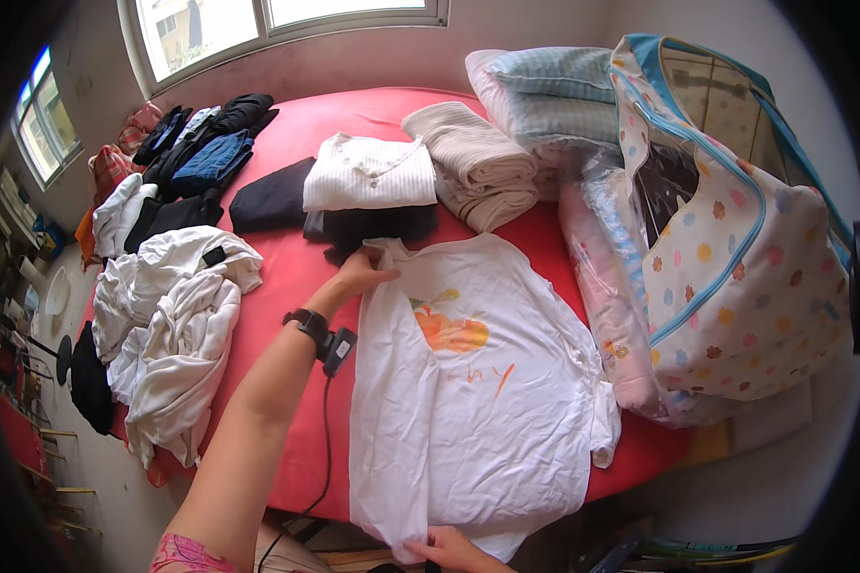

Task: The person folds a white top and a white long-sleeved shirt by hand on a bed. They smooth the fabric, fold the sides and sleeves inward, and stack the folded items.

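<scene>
A white long-sleeved shirt (509,437) with an orange fruit print and orange lettering lies spread on the red-covered table (294,458). Its left side and sleeve are folded inward over the front. My left hand (367,271) pinches the shirt at the shoulder, near the collar. At the bottom hem, beyond the table's near edge, my right hand (448,550) grips the sleeve end between thumb and fingers. Just past my left hand sits a folded white ribbed top (370,175) with buttons, on top of folded black clothes (272,197).
Rumpled white clothes (186,322) lie at the left, with folded dark clothes and jeans (213,163) behind. Folded beige fabric (473,147) and pillows (555,86) stand at the back right. A large flower-patterned storage bag (731,286) borders the right side. A cable (327,430) hangs from my left wrist device.
</scene>
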`<state>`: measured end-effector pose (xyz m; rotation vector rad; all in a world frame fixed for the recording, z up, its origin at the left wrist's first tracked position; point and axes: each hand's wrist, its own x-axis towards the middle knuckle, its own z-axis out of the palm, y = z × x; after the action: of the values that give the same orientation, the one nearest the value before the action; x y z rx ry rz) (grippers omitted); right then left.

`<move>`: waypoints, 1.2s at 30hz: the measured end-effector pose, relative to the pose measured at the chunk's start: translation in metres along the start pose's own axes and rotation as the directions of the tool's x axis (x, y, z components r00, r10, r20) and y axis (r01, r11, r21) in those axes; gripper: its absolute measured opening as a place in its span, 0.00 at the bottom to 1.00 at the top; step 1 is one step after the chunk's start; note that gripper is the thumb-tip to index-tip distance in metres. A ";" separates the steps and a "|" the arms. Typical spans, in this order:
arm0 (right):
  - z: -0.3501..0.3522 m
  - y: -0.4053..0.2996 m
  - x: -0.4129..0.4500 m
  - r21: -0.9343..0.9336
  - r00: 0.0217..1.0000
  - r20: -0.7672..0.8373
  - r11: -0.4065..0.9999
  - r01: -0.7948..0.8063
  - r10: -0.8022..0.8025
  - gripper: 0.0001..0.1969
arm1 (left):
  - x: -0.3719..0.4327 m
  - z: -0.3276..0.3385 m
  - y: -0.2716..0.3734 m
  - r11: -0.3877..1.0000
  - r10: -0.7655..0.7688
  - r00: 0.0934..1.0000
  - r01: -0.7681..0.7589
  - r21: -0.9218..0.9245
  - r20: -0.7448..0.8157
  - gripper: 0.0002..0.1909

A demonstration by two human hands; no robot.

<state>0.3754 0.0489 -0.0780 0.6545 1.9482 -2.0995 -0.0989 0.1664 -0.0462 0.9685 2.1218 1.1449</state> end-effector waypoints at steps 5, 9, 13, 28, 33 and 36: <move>-0.012 0.005 -0.001 -0.039 0.976 0.148 0.987 -0.153 0.157 0.12 | -0.002 0.007 -0.004 0.994 0.077 0.969 -0.057 0.089 -0.233 0.20; -0.029 -0.005 -0.001 -0.706 0.998 0.042 0.705 0.068 -0.054 0.10 | -0.002 0.000 -0.013 0.996 0.006 0.994 -0.015 -0.088 -0.112 0.19; -0.049 -0.049 0.012 -0.544 0.980 0.090 0.833 -0.102 0.179 0.09 | -0.004 -0.005 -0.016 0.994 0.026 1.000 -0.026 -0.102 -0.002 0.19; -0.044 -0.065 0.091 -0.740 0.723 -0.036 0.504 0.445 -0.690 0.13 | 0.011 0.000 -0.034 0.978 0.193 0.940 -0.162 0.130 -0.282 0.12; -0.044 -0.063 0.091 -0.763 0.717 -0.035 0.482 0.431 -0.696 0.13 | 0.013 0.003 -0.034 0.965 0.251 0.894 -0.203 0.164 -0.372 0.13; -0.044 -0.063 0.093 -0.750 0.717 -0.045 0.497 0.436 -0.696 0.12 | 0.002 0.000 -0.029 0.948 0.301 0.890 -0.240 0.211 -0.342 0.17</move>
<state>0.2739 0.1128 -0.0644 0.1893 3.2720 -1.2539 -0.1097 0.1567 -0.0715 1.2375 2.4677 1.3993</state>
